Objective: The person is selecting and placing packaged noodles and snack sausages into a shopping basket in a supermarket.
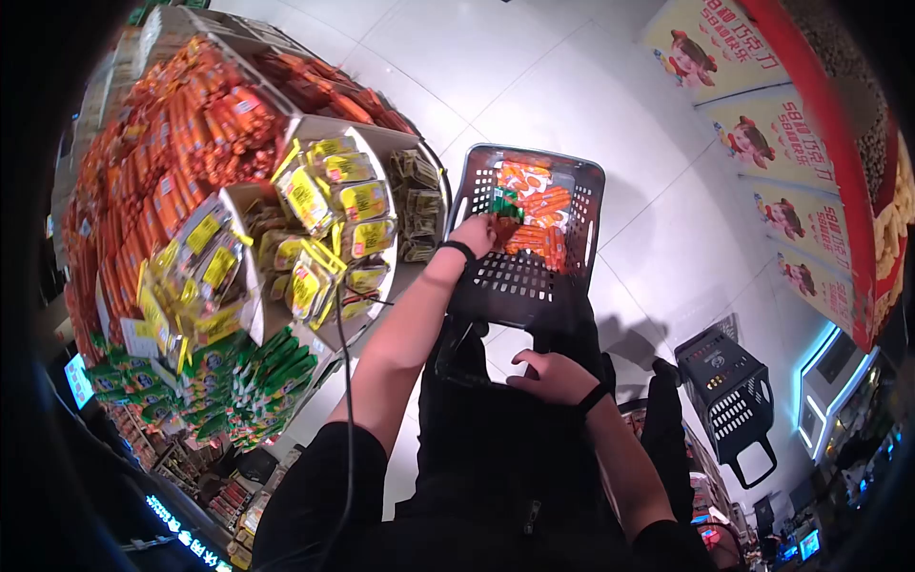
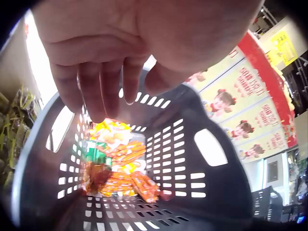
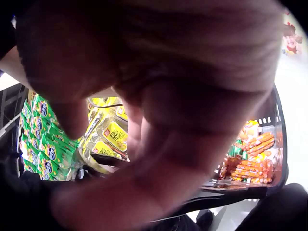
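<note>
A black shopping basket with slotted sides stands before me, holding orange-and-white snack packs, a green pack and a dark reddish-brown pack. My left hand reaches over its left rim. In the left wrist view, the fingers hang loosely extended above these packs, with nothing between them. My right hand is at the near end of the basket, thumb apart from loosely bent fingers and holding nothing visible. Its palm and fingers fill much of the right wrist view.
To the left is a display of red-orange sticks, yellow-labelled packs and green packets. Printed cartons with a red edge line the right side. Another black basket stands on the pale floor at right.
</note>
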{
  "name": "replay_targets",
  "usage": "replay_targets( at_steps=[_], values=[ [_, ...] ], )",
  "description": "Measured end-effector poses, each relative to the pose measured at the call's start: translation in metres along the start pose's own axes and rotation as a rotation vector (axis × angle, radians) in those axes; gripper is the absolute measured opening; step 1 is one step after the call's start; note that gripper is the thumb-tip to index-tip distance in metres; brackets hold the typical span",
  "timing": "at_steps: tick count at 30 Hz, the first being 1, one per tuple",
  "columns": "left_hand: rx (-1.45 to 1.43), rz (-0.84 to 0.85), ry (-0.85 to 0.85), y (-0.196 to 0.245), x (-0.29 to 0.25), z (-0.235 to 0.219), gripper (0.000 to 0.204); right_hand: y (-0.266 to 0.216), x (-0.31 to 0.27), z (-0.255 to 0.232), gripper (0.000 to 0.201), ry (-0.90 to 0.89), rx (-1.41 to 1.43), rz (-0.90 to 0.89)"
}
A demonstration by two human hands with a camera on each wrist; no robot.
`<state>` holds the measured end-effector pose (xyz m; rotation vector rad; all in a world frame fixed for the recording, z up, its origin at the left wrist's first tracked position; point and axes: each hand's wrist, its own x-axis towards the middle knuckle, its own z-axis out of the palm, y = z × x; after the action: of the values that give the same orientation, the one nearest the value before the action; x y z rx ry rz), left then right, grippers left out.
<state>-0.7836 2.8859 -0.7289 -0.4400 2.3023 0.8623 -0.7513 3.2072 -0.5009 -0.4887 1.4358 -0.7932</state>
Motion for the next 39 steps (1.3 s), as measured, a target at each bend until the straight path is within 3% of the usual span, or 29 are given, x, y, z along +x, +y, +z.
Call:
replay_targets(
  at_steps=[2, 3, 7, 9, 12, 13, 14, 16, 17, 19, 22, 25, 27, 29, 30, 33, 34, 37, 38, 39],
  values=[
    [0.105, -0.159, -0.106, 0.000, 0.057, 0.019, 0.038, 0.017, 0.023, -0.004, 0.039, 0.100, 0.030, 0.068],
    [0.126, -0.179, -0.119, -0.012, 0.090, 0.039, 0.037, 0.025, 0.029, -0.005, 0.036, 0.162, 0.040, 0.082],
    [0.346, -0.192, -0.171, -0.063, 0.195, 0.113, 0.042, 0.062, 0.058, -0.013, 0.034, 0.130, 0.202, 0.135],
    [0.414, -0.181, -0.249, -0.085, 0.237, 0.131, 0.056, 0.079, 0.078, -0.016, 0.032, 0.110, 0.352, 0.216],
    [0.487, -0.049, -0.161, -0.140, 0.278, 0.177, 0.042, 0.108, 0.116, 0.001, 0.028, 0.133, 0.396, 0.166],
    [0.495, 0.063, -0.235, -0.166, 0.294, 0.189, 0.042, 0.113, 0.127, 0.002, 0.027, 0.147, 0.407, 0.134],
    [0.489, 0.031, -0.245, -0.183, 0.302, 0.207, 0.042, 0.118, 0.136, -0.001, 0.028, 0.099, 0.417, 0.124],
    [0.452, 0.034, -0.193, -0.183, 0.306, 0.212, 0.042, 0.124, 0.152, -0.009, 0.030, 0.041, 0.481, 0.138],
    [0.462, -0.067, -0.284, -0.164, 0.310, 0.204, 0.080, 0.127, 0.157, -0.010, 0.031, 0.011, 0.518, 0.145],
    [0.445, -0.073, -0.297, -0.156, 0.312, 0.203, 0.084, 0.143, 0.166, -0.004, 0.033, -0.028, 0.557, 0.150],
    [0.476, 0.040, -0.164, -0.168, 0.311, 0.216, 0.063, 0.150, 0.170, -0.007, 0.034, -0.076, 0.597, 0.138],
    [0.485, 0.207, -0.282, -0.198, 0.325, 0.233, 0.033, 0.146, 0.175, -0.021, 0.036, -0.127, 0.582, 0.137],
    [0.737, 0.243, -0.327, -0.193, 0.313, 0.242, 0.044, 0.145, 0.177, -0.027, 0.037, -0.149, 0.541, 0.134],
    [0.751, 0.203, -0.364, -0.168, 0.301, 0.227, 0.058, 0.147, 0.181, -0.035, 0.039, -0.176, 0.563, 0.150],
    [0.664, 0.147, -0.339, -0.155, 0.297, 0.213, 0.073, 0.148, 0.182, -0.035, 0.039, -0.175, 0.593, 0.152],
    [0.126, -0.049, -0.370, -0.165, 0.303, 0.202, 0.070, 0.153, 0.182, -0.032, 0.039, -0.160, 0.645, 0.118],
    [0.017, 0.008, -0.334, -0.185, 0.305, 0.208, 0.063, 0.155, 0.183, -0.031, 0.040, -0.150, 0.656, 0.098],
    [-0.114, -0.163, -0.450, -0.200, 0.303, 0.218, 0.061, 0.154, 0.186, -0.036, 0.039, -0.188, 0.722, 0.107],
    [0.190, -0.113, -0.443, -0.194, 0.297, 0.226, 0.071, 0.155, 0.186, -0.035, 0.039, -0.191, 0.728, 0.099],
    [0.205, -0.085, -0.443, -0.188, 0.290, 0.232, 0.075, 0.156, 0.188, -0.034, 0.039, -0.191, 0.732, 0.092]
  ],
)
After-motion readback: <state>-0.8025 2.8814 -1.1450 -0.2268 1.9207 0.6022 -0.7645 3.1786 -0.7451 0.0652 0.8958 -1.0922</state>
